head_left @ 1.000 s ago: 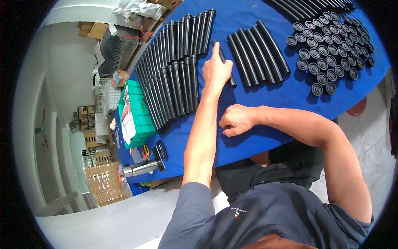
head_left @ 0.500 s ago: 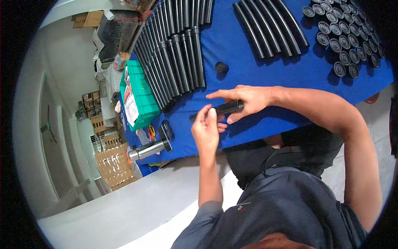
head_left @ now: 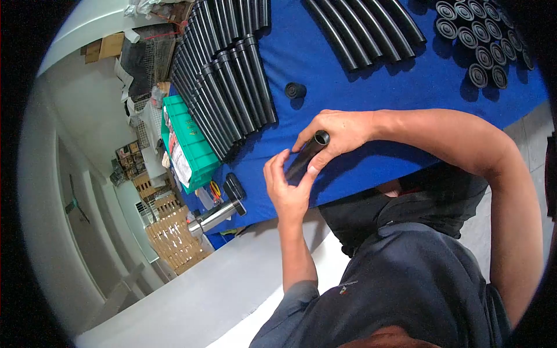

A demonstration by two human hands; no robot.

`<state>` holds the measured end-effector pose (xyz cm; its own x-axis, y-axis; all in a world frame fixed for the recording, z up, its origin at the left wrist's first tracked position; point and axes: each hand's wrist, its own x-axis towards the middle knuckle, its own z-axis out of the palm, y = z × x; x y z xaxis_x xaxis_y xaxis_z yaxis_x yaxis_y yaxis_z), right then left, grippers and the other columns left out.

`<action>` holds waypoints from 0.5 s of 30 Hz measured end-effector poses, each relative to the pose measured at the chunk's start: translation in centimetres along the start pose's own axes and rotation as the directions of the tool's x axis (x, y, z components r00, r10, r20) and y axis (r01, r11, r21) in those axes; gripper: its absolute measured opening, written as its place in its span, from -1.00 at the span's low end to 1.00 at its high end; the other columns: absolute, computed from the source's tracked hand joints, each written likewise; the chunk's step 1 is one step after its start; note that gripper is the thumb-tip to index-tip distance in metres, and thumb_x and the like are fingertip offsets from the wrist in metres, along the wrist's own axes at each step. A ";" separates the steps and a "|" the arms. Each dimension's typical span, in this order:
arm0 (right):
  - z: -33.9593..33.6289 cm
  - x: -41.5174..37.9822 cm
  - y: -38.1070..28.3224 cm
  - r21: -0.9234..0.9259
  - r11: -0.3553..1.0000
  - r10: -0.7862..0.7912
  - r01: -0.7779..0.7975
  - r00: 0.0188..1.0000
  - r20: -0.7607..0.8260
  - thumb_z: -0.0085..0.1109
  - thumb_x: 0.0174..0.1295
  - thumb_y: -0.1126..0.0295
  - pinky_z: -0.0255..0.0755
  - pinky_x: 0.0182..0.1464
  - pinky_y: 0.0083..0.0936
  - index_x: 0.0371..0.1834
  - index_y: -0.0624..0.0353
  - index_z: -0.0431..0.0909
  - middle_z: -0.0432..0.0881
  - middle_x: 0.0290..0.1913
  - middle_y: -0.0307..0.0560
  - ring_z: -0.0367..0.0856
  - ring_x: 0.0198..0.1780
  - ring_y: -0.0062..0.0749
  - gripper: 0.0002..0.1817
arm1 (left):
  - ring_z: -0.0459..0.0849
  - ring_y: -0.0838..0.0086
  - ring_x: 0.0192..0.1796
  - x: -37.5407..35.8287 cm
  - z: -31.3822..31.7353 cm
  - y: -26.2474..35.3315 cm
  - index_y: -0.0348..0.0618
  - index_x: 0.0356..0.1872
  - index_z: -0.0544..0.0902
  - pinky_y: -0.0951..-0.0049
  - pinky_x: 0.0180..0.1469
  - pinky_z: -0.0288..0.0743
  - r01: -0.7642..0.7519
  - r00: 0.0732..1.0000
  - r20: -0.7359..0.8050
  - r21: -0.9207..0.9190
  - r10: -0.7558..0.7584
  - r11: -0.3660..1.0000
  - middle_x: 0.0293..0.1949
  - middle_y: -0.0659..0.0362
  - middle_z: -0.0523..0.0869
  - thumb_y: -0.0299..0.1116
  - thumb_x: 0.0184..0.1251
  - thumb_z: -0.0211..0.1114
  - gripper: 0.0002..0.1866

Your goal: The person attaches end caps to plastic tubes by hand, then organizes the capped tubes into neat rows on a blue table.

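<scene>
A short black tube (head_left: 306,155) is held between both hands above the blue cloth (head_left: 348,95), its open end tilted up toward the right. My left hand (head_left: 288,188) has its fingers and thumb around the lower left part of the tube. Over the tube's upper part, my right hand (head_left: 342,136) curls its fingers and thumb. A small round black cap (head_left: 295,90) stands on the cloth just beyond the hands.
Rows of black tubes (head_left: 232,87) lie at the left beside a green crate (head_left: 194,142). Curved black tubes (head_left: 365,35) and several round black caps (head_left: 478,32) are farther right. A metal cylinder (head_left: 217,216) and scissors (head_left: 215,189) are near the front left.
The tube has turned more upright, and my right hand has closed around its upper part. The camera view has shifted slightly.
</scene>
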<state>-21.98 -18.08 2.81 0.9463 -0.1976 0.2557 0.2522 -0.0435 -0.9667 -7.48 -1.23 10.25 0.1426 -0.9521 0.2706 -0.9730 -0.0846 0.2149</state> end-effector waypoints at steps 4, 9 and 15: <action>-0.1 0.2 0.3 0.060 0.998 -0.009 0.008 1.000 0.010 0.54 0.12 0.23 0.56 0.21 -0.28 0.20 0.30 0.66 0.78 0.05 0.13 0.75 0.10 -0.16 -0.40 | 0.76 0.17 -0.10 -0.5 1.7 -0.8 -0.31 0.13 0.54 0.25 0.06 0.61 0.343 0.936 0.150 -0.194 -0.317 0.919 -0.14 -0.05 0.74 -0.40 0.08 0.62 -0.40; -0.2 0.4 0.3 0.196 0.980 -0.007 -0.007 0.998 0.069 0.49 0.11 0.36 0.60 0.14 -0.37 0.18 0.30 0.67 0.81 0.00 0.05 0.78 0.02 -0.29 -0.47 | 0.72 0.42 -0.02 -0.1 0.0 -1.5 -0.39 0.05 0.62 0.41 0.12 0.57 0.472 0.858 0.418 -0.407 -0.300 0.782 -0.04 0.04 0.76 -0.49 0.27 0.47 -0.63; -0.4 0.2 0.0 0.143 0.988 0.046 -0.057 0.996 0.080 0.48 0.11 0.36 0.62 0.08 -0.39 0.15 0.29 0.69 0.82 -0.08 0.05 0.79 -0.07 -0.32 -0.50 | 0.71 0.32 0.04 0.3 -0.6 -3.0 -0.39 0.12 0.65 0.33 0.15 0.55 0.317 0.895 0.430 -0.425 -0.119 0.848 -0.06 0.03 0.74 -0.42 0.23 0.52 -0.55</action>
<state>-21.85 -18.53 2.82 0.9701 -0.1206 0.2108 0.2239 0.1086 -0.9685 -4.45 -1.08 10.28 0.1649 -0.9685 -0.1869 -0.7024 -0.2483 0.6671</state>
